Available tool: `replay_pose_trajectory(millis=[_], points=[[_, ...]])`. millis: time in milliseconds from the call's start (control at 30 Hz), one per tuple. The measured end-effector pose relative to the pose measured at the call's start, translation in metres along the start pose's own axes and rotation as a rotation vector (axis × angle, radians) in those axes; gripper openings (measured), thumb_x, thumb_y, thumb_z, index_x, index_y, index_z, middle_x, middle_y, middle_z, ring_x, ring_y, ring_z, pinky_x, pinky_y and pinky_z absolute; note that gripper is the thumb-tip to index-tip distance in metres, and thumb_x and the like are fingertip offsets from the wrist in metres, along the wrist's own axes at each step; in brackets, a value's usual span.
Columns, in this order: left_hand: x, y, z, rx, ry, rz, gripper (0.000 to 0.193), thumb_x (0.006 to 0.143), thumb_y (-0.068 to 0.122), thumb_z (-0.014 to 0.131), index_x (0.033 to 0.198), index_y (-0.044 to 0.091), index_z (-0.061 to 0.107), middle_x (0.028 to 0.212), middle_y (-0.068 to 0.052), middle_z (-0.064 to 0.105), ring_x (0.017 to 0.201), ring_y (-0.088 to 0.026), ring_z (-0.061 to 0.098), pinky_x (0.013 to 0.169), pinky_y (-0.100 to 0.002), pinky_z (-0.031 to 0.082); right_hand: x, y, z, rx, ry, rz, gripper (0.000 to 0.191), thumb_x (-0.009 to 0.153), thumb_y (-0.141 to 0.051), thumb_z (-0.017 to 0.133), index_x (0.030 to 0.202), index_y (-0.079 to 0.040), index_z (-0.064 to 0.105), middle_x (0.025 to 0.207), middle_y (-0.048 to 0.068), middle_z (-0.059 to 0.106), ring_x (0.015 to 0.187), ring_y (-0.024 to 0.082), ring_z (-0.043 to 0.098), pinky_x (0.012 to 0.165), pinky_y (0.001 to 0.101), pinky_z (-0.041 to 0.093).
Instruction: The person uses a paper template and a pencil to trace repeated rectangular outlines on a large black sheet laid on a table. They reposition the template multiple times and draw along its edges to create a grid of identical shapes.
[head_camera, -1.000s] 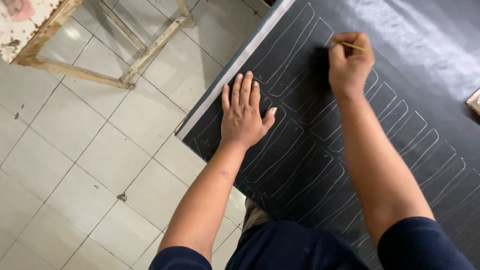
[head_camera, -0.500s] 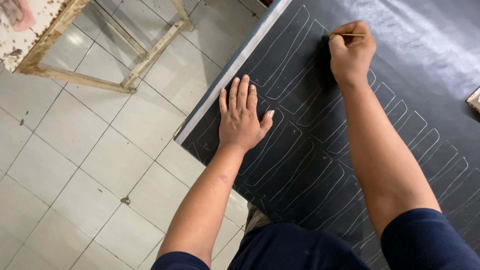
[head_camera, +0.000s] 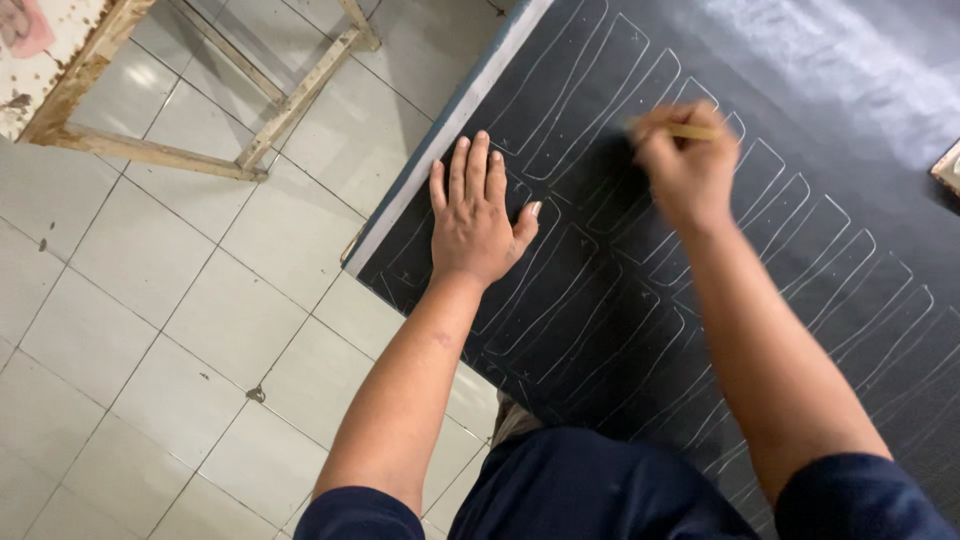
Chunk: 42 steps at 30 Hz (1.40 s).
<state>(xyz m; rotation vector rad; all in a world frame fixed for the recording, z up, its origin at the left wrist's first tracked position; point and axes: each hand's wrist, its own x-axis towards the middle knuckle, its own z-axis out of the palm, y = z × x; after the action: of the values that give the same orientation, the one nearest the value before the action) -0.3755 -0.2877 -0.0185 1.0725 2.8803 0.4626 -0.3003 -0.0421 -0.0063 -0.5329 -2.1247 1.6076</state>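
Head view: marking outlines on a dark sheet.
I keep my left hand (head_camera: 478, 222) flat, fingers spread, pinning the dark sheet (head_camera: 800, 120) at centre frame, while my right hand (head_camera: 688, 165), blurred, pinches closed on a thin yellowish marker (head_camera: 690, 131) upper right. Firm pressure should keep lines clean. The sheet fills the right side, matte black, covered in pale tapered outlines.

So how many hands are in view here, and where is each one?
2. The left hand lies flat, fingers spread, on the dark sheet near its left edge. The right hand, blurred, grips a thin yellowish marking stick further up the sheet.
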Motion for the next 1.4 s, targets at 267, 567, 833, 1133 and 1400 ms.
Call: replay_pose_trajectory(millis=[267,567,833,1133,1400], points=[[0.001,0.0,0.001,0.0,-0.021,-0.011,0.077,0.097,0.052,0.054,0.148,-0.006,0.047,0.164,-0.02,0.029,0.154,-0.035,0.023,0.125,-0.059,0.014,-0.067,-0.003,0.028,-0.07,-0.132,0.088,0.008,0.098,0.003,0.067,0.105,0.002,0.063,0.109,0.01,0.073,0.101,0.014,0.072,0.087,0.0271,0.061],[0.002,0.0,0.003,0.024,-0.059,-0.022,0.077,0.098,0.054,0.051,0.149,-0.004,0.046,0.164,-0.019,0.027,0.155,-0.033,0.02,0.126,-0.058,0.012,-0.063,-0.007,0.03,-0.114,-0.157,0.097,0.006,0.098,0.003,0.066,0.103,0.001,0.064,0.109,0.009,0.073,0.097,0.013,0.072,0.083,0.0257,0.062],[0.001,0.0,0.002,0.004,-0.049,-0.021,0.077,0.098,0.054,0.052,0.149,-0.005,0.046,0.164,-0.019,0.027,0.155,-0.033,0.02,0.126,-0.058,0.012,-0.065,-0.001,0.018,0.018,-0.109,-0.001,0.008,0.098,0.008,0.063,0.102,0.0,0.064,0.111,0.011,0.072,0.101,0.015,0.07,0.087,0.0284,0.06],[0.0,-0.002,0.003,0.007,-0.025,0.0,0.076,0.099,0.053,0.052,0.149,-0.005,0.046,0.164,-0.021,0.028,0.155,-0.035,0.021,0.125,-0.059,0.013,0.002,0.015,-0.051,-0.125,0.32,-0.026,0.012,0.105,0.001,0.075,0.103,0.002,0.063,0.098,0.009,0.074,0.083,0.011,0.071,0.073,0.0241,0.06],[0.001,-0.004,0.006,0.019,-0.028,0.004,0.075,0.1,0.052,0.052,0.148,-0.005,0.045,0.164,-0.021,0.028,0.155,-0.036,0.022,0.125,-0.059,0.013,0.015,0.009,-0.043,-0.189,0.275,-0.074,0.009,0.103,0.002,0.074,0.101,0.0,0.066,0.102,0.007,0.075,0.093,0.011,0.07,0.084,0.0253,0.058]])
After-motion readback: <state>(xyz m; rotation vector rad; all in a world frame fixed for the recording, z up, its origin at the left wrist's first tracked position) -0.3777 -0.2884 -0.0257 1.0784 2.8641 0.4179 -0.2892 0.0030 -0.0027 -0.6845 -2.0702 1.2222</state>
